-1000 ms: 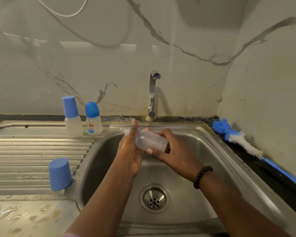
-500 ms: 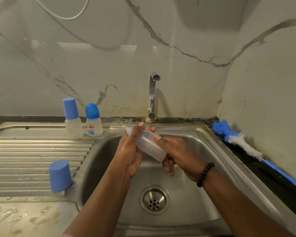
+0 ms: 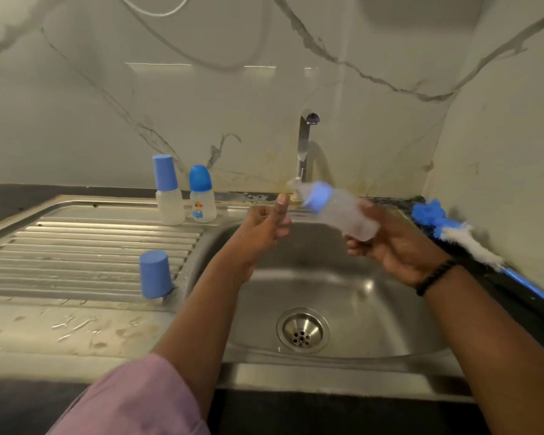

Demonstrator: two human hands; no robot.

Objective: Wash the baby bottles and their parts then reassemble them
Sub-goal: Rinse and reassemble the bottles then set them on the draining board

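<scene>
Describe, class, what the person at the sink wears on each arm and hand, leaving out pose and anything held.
The left arm has a pink sleeve pushed up toward the elbow, leaving the forearm and left hand bare. The right hand is bare too, with a black beaded bracelet around the wrist. No gloves, rings or watch are visible.

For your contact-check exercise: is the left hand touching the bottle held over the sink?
Apart. The head view shows the left hand left of the bottle, with bare sink visible between; only the right hand grips it.
</scene>
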